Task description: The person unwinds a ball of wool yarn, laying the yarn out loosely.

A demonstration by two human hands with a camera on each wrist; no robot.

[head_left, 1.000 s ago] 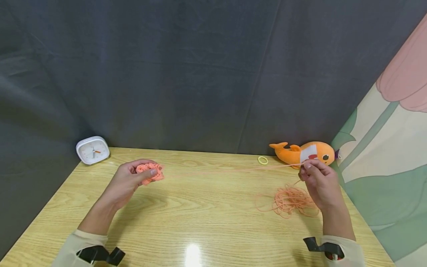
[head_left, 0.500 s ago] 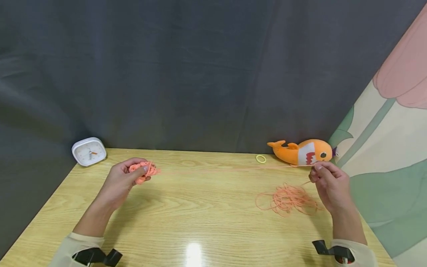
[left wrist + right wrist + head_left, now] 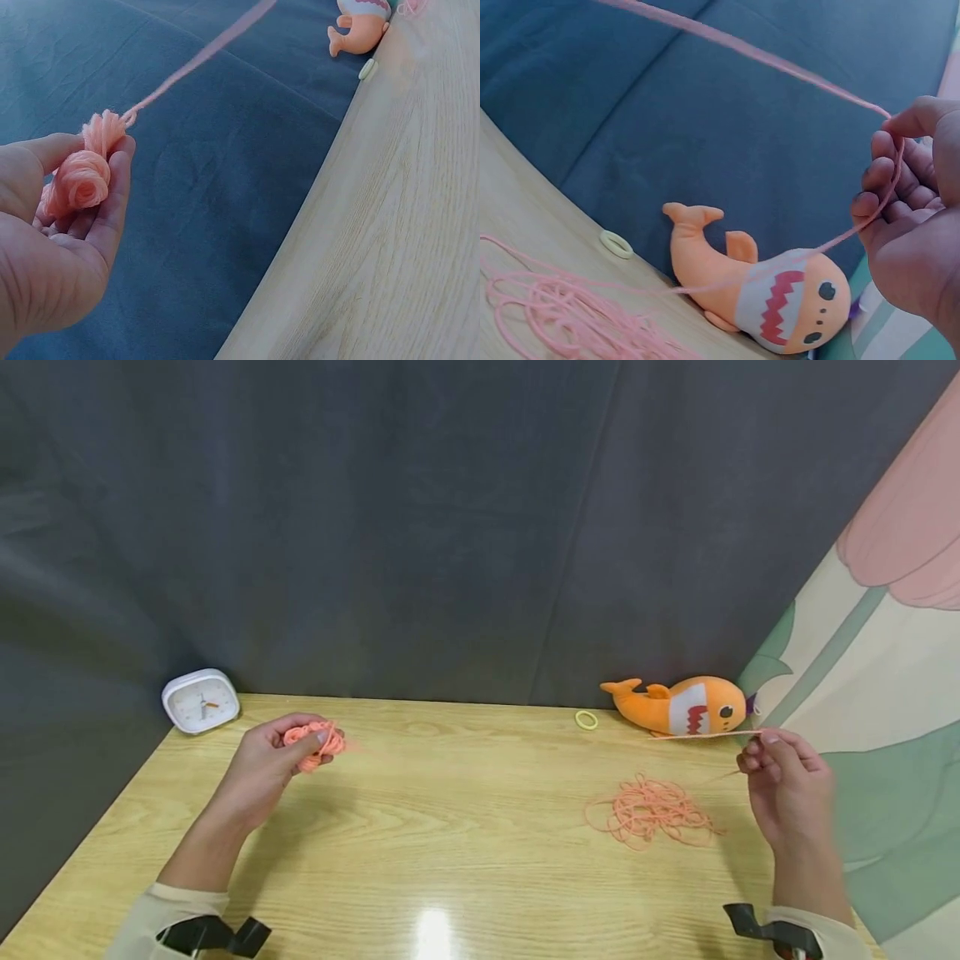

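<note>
My left hand (image 3: 258,772) grips a small wound bundle of coral-pink yarn (image 3: 84,176) between thumb and fingers, above the table's left side. From the bundle a yarn strand (image 3: 757,52) stretches across to the right. At the far right my right hand (image 3: 793,785) pinches that strand between thumb and index finger, its other fingers curled. Below the pinch, the strand runs past the palm and down to a loose tangle of the same yarn (image 3: 652,810) lying on the table. In the head view the strand's middle stretch is too faint to follow.
An orange plush whale (image 3: 678,706) lies at the back right of the wooden table (image 3: 465,818), close behind the strand. A yellow ring (image 3: 587,720) lies beside its tail. A white clock (image 3: 201,701) stands at the back left. Dark cloth (image 3: 390,527) hangs behind the table.
My right hand has moved right, away from the tangle, drawing the strand out longer. My left hand has shifted slightly left with the yarn bundle still in its grip.
</note>
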